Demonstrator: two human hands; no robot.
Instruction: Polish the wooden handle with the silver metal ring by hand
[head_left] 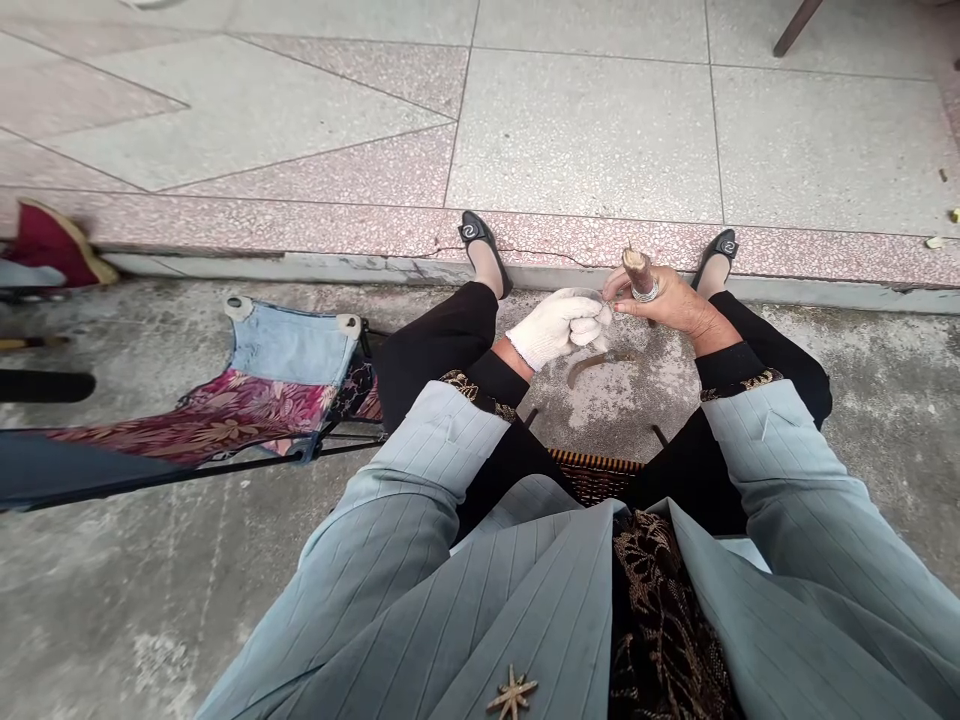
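Observation:
My left hand (566,325), in a white knitted glove, is closed with its fingertips pinched together. A thin strand, which looks like wire, shows faintly at those fingertips. Bare and closed, my right hand (675,300) is around a short wooden stick (637,262) whose pale cut end points up towards me. Silvery wire (645,292) is wound around the stick. The thumb and fingertips of my right hand meet close to the gloved fingers, at the same thin strand. Below the hands, a curved brown thing (600,365) can be seen; its kind is unclear.
To my left stands a folding chair (247,400) with flowered and blue cloth. A red shoe (56,245) of another person is at the far left. My feet rest on a raised tiled step (585,130). A woven seat edge (596,475) shows between my legs.

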